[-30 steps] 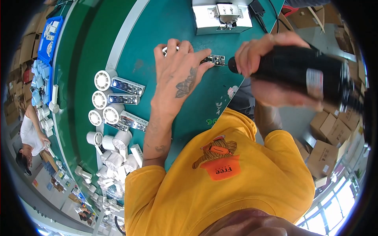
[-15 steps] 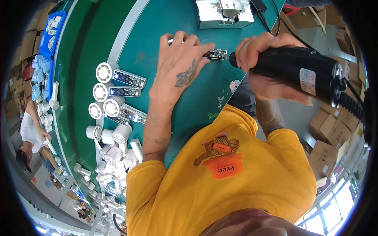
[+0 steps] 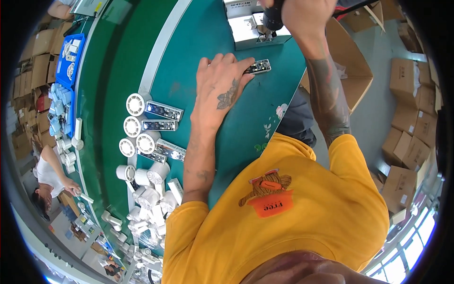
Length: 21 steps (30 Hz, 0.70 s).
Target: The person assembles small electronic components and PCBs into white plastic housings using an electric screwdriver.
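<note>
My left hand (image 3: 220,83) lies over a white handheld fan on the green table, thumb and index finger closed on its handle. The handle's open side shows a circuit board (image 3: 261,66); the fan's head is hidden under my hand. At the top, my right hand (image 3: 309,16) is wrapped round a black electric screwdriver (image 3: 273,18), partly cut off by the picture's edge. Its lower end is over the silver screw feeder (image 3: 260,45). Left of my left forearm, several similar fans (image 3: 164,110) lie with boards showing.
A pile of white fan parts (image 3: 149,199) spreads along the table's left side. Beyond it runs a green conveyor belt (image 3: 113,85), with blue bins (image 3: 71,61) and a person in white (image 3: 52,170) on its far side. Cardboard boxes (image 3: 399,187) stand on the floor at right.
My right hand has carried the screwdriver up and left, from beside the fan to the screw feeder. My left hand keeps hold of the fan. The whole view has shifted slightly.
</note>
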### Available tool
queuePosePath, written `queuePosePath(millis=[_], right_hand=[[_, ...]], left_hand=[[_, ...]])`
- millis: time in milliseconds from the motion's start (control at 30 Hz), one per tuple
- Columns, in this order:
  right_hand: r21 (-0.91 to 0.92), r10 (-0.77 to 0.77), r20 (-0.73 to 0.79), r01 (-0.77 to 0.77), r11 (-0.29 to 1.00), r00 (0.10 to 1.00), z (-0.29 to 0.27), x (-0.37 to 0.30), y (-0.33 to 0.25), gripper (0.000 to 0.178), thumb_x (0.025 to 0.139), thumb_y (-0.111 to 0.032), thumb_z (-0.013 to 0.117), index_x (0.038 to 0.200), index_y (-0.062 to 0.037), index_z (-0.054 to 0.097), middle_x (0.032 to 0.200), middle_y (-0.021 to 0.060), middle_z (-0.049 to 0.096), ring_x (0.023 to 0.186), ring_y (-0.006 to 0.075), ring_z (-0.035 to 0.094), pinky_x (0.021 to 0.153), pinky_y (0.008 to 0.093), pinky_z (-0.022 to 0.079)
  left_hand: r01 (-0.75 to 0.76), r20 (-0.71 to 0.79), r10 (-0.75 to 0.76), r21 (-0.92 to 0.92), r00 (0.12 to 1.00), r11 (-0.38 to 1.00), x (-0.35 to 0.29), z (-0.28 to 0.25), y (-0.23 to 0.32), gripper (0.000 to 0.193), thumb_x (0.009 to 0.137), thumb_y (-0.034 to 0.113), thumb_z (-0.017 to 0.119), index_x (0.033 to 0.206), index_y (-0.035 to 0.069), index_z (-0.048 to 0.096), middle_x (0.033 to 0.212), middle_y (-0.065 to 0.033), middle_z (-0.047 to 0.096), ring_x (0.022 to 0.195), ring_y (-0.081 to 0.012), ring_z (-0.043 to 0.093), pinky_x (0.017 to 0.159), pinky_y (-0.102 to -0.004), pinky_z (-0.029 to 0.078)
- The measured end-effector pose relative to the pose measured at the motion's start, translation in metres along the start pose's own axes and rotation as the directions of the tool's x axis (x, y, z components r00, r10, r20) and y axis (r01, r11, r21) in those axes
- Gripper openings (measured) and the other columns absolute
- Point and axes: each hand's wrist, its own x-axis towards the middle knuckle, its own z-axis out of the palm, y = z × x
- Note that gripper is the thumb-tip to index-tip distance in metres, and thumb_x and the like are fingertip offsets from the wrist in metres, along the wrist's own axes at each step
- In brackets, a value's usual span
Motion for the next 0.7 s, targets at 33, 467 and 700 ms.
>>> queuePosePath(millis=[33, 467, 700], right_hand=[[-0.021, 0.035, -0.034, -0.035, 0.999, 0.999, 0.001, -0.007, -0.004, 0.06, 0.106, -0.061, 0.045, 0.096, -0.003, 0.058, 0.059, 0.0049, 0.056, 0.043, 0.0102, 0.05, 0.042, 0.0242, 0.039], [-0.043, 0.172, -0.067, -0.175, 0.984, 0.983, -0.016, -0.034, 0.012, 0.077, 0.102, -0.072, 0.039, 0.109, 0.0017, 0.059, 0.056, 0.0066, 0.057, 0.043, 0.012, 0.052, 0.042, 0.0252, 0.043], [-0.054, 0.151, -0.04, -0.153, 0.987, 0.988, -0.018, -0.037, 0.015, 0.081, 0.1, -0.075, 0.04, 0.112, 0.0029, 0.057, 0.058, 0.0074, 0.057, 0.043, 0.0125, 0.052, 0.042, 0.0261, 0.044]], left_hand=[[-0.006, -0.008, 0.006, 0.0, 1.0, 1.0, -0.001, 0.0, -0.001, 0.03, 0.087, 0.027, 0.077, 0.116, 0.018, 0.076, 0.087, -0.0042, 0.066, 0.089, -0.0225, 0.063, 0.078, -0.04, 0.041], [0.011, 0.013, -0.011, -0.011, 1.0, 1.0, -0.001, -0.001, -0.001, 0.031, 0.086, 0.027, 0.078, 0.116, 0.018, 0.075, 0.087, -0.0038, 0.066, 0.09, -0.0214, 0.062, 0.078, -0.0387, 0.04], [-0.002, 0.021, 0.002, -0.022, 1.0, 1.0, 0.0, 0.0, -0.001, 0.031, 0.086, 0.027, 0.078, 0.116, 0.019, 0.075, 0.088, -0.0036, 0.066, 0.09, -0.0218, 0.062, 0.077, -0.0389, 0.04]])
